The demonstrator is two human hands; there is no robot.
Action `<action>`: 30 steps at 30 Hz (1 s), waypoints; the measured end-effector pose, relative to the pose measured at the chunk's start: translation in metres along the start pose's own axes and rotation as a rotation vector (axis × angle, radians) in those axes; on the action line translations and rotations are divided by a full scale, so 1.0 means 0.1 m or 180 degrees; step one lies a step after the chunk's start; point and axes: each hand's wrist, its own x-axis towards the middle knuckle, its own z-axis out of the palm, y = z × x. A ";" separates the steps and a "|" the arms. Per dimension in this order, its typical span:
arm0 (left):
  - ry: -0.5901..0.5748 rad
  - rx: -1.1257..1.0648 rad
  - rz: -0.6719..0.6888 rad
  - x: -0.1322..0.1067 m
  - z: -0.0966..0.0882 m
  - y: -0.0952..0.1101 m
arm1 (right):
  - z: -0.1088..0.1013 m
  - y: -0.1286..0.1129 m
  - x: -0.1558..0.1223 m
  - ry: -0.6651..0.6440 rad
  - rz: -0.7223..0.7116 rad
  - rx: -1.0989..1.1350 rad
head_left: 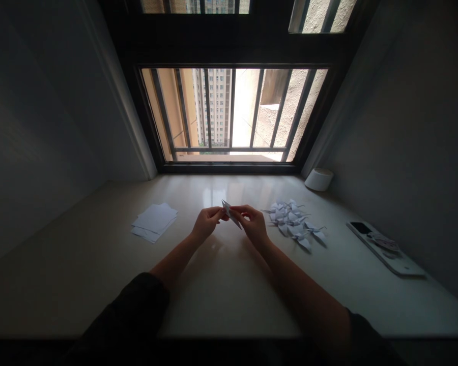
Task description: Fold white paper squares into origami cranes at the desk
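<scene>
A small folded piece of white paper (234,217) with pointed ends is held up between my two hands, just above the pale sill. My left hand (209,222) pinches it from the left with thumb and fingertips. From the right, the thumb and fingers of my right hand (253,222) close on its other side. Just right of my right hand lies a heap of folded paper cranes (292,221). Off to the left is a loose stack of white paper sheets (154,221). The finer folds of the held paper are too small to make out.
A white rounded object (319,179) stands in the back right corner by the wall. A phone (385,249) lies along the right wall. The barred window (234,165) closes off the back of the pale sill (221,300).
</scene>
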 end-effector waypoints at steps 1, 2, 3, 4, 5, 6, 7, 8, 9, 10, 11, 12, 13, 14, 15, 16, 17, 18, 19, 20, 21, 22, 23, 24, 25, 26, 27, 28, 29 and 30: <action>-0.0006 0.0001 0.0023 0.00 0.00 0.00 | 0.00 -0.01 0.00 0.0036 0.0016 -0.0011; -0.0006 0.0007 0.0050 -0.01 0.00 0.00 | 0.00 -0.03 0.00 0.0066 0.0032 -0.0013; -0.0003 0.0020 0.0081 -0.01 0.01 0.00 | 0.01 -0.03 -0.01 0.0084 0.0048 -0.0014; 0.0006 0.0039 0.0113 -0.01 0.01 0.01 | 0.01 -0.04 0.00 0.0097 0.0061 -0.0021; 0.0027 0.0060 0.0148 -0.02 0.01 0.01 | 0.01 -0.04 0.00 0.0112 0.0070 -0.0036; 0.0050 0.0082 0.0183 -0.02 0.01 0.01 | 0.01 -0.04 0.00 0.0122 0.0077 -0.0055; 0.0073 0.0100 0.0215 -0.02 0.01 0.01 | 0.02 -0.03 0.00 0.0136 0.0083 -0.0074; 0.0090 0.0112 0.0244 -0.03 0.02 0.01 | 0.02 -0.03 0.00 0.0152 0.0085 -0.0091; 0.0110 0.0121 0.0272 -0.03 0.02 0.01 | 0.02 -0.04 0.00 0.0167 0.0083 -0.0105; 0.0130 0.0131 0.0300 -0.03 0.02 0.01 | 0.02 -0.04 0.00 0.0179 0.0078 -0.0117; 0.0153 0.0142 0.0326 -0.04 0.02 0.01 | 0.03 -0.05 -0.01 0.0183 0.0070 -0.0127; 0.0179 0.0154 0.0353 -0.04 0.03 0.01 | 0.03 -0.05 -0.01 0.0183 0.0060 -0.0133; 0.0210 0.0162 0.0379 -0.04 0.03 0.01 | 0.03 -0.07 -0.02 0.0180 0.0050 -0.0136; 0.0238 0.0168 0.0401 -0.04 0.03 0.01 | 0.04 -0.08 -0.02 0.0176 0.0040 -0.0134; 0.0265 0.0173 0.0419 -0.05 0.03 0.01 | 0.04 -0.09 -0.02 0.0178 0.0031 -0.0131; 0.0292 0.0179 0.0430 -0.05 0.04 0.01 | 0.04 -0.09 -0.03 0.0185 0.0022 -0.0127; 0.0318 0.0184 0.0431 -0.05 0.04 0.02 | 0.05 -0.10 -0.03 0.0185 0.0016 -0.0124; 0.0338 0.0186 0.0424 -0.06 0.04 0.02 | 0.05 -0.10 -0.03 0.0188 0.0012 -0.0121; 0.0354 0.0185 0.0413 -0.06 0.04 0.02 | 0.05 -0.09 -0.03 0.0200 0.0012 -0.0111; 0.0359 0.0180 0.0402 -0.06 0.04 0.03 | 0.06 -0.09 -0.03 0.0214 0.0021 -0.0095; 0.0354 0.0167 0.0388 -0.06 0.04 0.03 | 0.06 -0.09 -0.03 0.0227 0.0036 -0.0076; 0.0339 0.0151 0.0369 -0.06 0.04 0.04 | 0.06 -0.08 -0.03 0.0236 0.0053 -0.0061; 0.0326 0.0130 0.0348 -0.06 0.04 0.04 | 0.06 -0.08 -0.03 0.0231 0.0067 -0.0060; 0.0324 0.0100 0.0321 -0.06 0.04 0.05 | 0.06 -0.08 -0.03 0.0211 0.0071 -0.0075; 0.0333 0.0054 0.0287 -0.06 0.04 0.05 | 0.06 -0.09 -0.04 0.0171 0.0063 -0.0106; 0.0358 -0.0005 0.0253 -0.06 0.04 0.05 | 0.06 -0.09 -0.04 0.0128 0.0046 -0.0144; 0.0392 -0.0071 0.0223 -0.06 0.04 0.06 | 0.06 -0.09 -0.04 0.0094 0.0022 -0.0183; 0.0432 -0.0134 0.0191 -0.05 0.04 0.05 | 0.06 -0.10 -0.05 0.0070 -0.0002 -0.0220; 0.0474 -0.0185 0.0150 -0.05 0.04 0.05 | 0.06 -0.10 -0.05 0.0058 -0.0029 -0.0255; 0.0519 -0.0221 0.0097 -0.05 0.04 0.05 | 0.07 -0.10 -0.05 0.0060 -0.0052 -0.0286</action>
